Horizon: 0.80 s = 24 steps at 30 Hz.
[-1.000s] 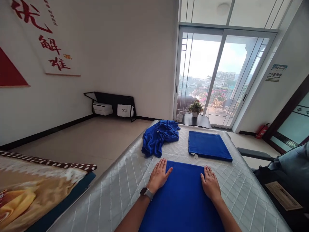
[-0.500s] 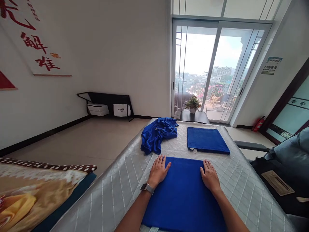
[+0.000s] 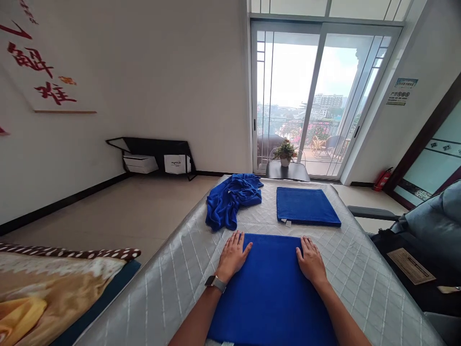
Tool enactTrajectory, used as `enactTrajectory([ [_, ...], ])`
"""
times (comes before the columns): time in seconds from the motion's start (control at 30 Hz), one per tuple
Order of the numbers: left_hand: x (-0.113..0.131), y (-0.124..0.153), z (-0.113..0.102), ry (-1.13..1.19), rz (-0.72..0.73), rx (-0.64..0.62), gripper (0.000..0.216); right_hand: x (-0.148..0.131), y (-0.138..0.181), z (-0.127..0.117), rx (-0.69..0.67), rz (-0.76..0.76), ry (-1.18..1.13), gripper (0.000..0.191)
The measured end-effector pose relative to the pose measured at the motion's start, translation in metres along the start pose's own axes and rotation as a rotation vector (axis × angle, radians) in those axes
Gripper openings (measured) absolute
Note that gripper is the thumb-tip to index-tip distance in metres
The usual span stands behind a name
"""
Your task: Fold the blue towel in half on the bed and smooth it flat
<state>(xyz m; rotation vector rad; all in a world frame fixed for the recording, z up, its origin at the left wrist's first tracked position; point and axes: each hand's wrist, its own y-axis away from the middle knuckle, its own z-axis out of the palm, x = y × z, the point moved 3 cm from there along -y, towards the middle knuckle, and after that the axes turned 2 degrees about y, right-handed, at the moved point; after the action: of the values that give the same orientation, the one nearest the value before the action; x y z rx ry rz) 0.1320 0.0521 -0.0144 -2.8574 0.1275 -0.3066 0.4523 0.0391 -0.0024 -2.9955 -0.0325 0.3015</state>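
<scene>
Left hand point(image 3: 231, 258) and right hand point(image 3: 312, 262) lie flat, clasping nothing, along the sides of the folded blue towel point(image 3: 271, 288) at six o'clock, apparently keeping it square. Crumpled towel point(image 3: 234, 199): apart, at eleven.

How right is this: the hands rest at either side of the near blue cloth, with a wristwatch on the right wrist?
No, the head view shows the wristwatch on the left wrist. The left hand and right hand do rest at either side of the near blue cloth.

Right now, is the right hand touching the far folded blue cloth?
Apart: the head view shows a strip of silver cover between the right hand and the far folded cloth.
</scene>
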Motion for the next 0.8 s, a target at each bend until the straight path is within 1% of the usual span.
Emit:
enactTrajectory([
  [0.23,-0.001,0.0028,-0.0028,-0.013,0.029,0.001,0.075,-0.0011,-0.0009,0.0011,-0.005,0.0,0.012,0.064],
  [0.8,-0.0033,0.0017,0.0032,0.014,0.022,-0.013,0.072,-0.0013,-0.0009,0.0,-0.032,0.017,0.004,0.065],
])
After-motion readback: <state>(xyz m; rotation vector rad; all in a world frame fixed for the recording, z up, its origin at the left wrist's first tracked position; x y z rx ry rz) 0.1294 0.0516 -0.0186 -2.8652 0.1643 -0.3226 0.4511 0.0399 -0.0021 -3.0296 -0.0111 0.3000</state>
